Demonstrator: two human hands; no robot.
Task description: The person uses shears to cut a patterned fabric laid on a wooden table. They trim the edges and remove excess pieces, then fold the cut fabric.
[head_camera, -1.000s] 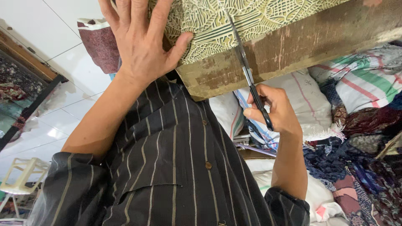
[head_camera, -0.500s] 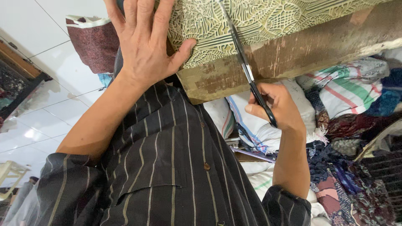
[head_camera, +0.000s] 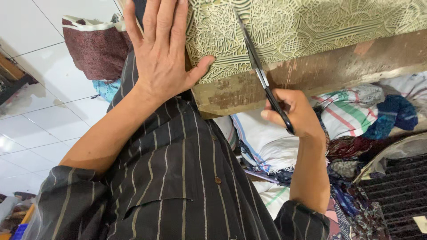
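Scissors (head_camera: 262, 80) lie blade-first across the cloth (head_camera: 311, 31) at the table's (head_camera: 338, 71) near edge, their handles gripped in the closed right hand (head_camera: 296, 115). The left hand (head_camera: 162, 49), fingers spread, presses flat on the cloth's left end.

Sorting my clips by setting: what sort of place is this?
Probably a tailoring or fabric workshop. Scissors in the right hand cut patterned cloth on a worn wooden table, with heaped fabrics below.
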